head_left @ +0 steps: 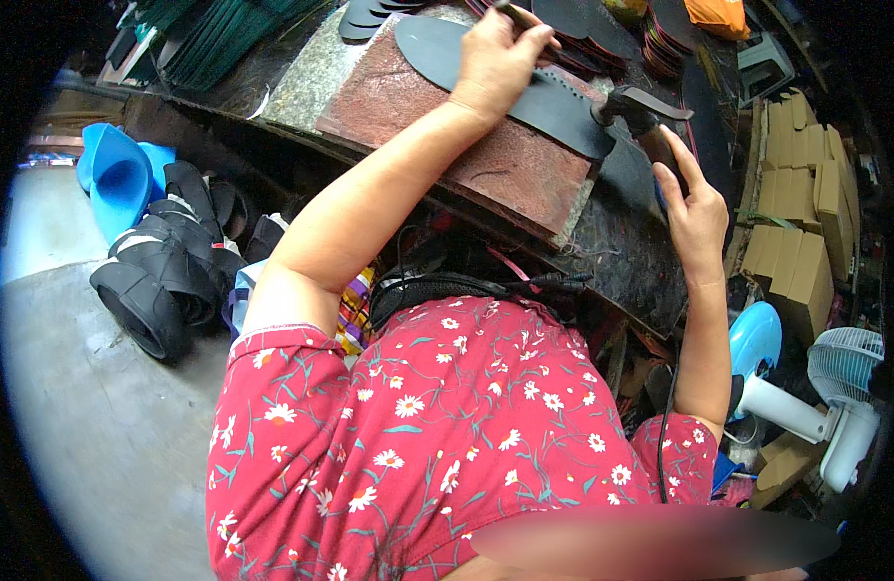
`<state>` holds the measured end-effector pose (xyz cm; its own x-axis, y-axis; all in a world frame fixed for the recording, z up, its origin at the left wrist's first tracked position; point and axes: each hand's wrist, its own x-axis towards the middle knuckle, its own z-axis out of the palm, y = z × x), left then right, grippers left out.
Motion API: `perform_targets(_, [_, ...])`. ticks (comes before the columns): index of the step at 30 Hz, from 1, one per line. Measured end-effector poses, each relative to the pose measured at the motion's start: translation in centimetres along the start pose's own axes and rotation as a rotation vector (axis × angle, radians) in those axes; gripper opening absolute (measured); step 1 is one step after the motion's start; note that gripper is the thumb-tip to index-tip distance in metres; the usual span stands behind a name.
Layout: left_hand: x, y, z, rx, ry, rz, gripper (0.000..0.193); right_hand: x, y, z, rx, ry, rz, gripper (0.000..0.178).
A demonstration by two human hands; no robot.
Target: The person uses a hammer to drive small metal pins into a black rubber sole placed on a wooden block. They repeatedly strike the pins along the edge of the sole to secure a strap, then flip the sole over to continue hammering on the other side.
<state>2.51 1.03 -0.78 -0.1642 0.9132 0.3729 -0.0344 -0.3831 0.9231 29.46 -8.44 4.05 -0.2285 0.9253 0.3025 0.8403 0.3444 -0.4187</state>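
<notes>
Head view shows a black sole-shaped sheet (567, 114) lying aslant on a reddish board (519, 182) at the top centre of the frame, with a line of small marks near its upper edge. The person's left hand (497, 70) is over its middle, the fingers closed around a dark slim tool (506, 6), whose working end cannot be made out. The right hand (697, 208), right of centre, holds a hammer (648, 124) by the handle, thumb and fingers loosely around it; the head is just beside the sheet's right end.

The sheet looks thin and light, probably bendy yet firm enough to lie flat, and perhaps slick on its smooth face. It would be best taken by its long edges, clear of the marks. The hammer is likely head-heavy, so the handle suits a hold.
</notes>
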Motion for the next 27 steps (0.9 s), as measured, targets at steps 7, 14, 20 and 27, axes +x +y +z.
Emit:
perform_targets(7, [-0.4, -0.5, -3.0, 0.259, -0.099, -0.013, 0.014, 0.4, 1.1, 0.3, 0.036, -0.051, 0.117, 0.041])
perform_targets(14, [-0.3, 0.0, -2.4, 0.325, -0.079, 0.027, 0.016, 1.9, -3.5, -5.0, 0.410, 0.191, -0.087, 0.042])
perform_targets(20, [-1.1, 1.3, -0.5, 0.876, -0.185, 0.560, 0.018, 2.8, -5.1, -3.0, 0.431, 0.294, -0.357, 0.042])
perform_targets(27, [0.1, -0.3, -1.7, 0.124, -0.033, -0.117, 0.017, 1.3, 0.0, -0.2, 0.158, 0.065, 0.009, 0.039])
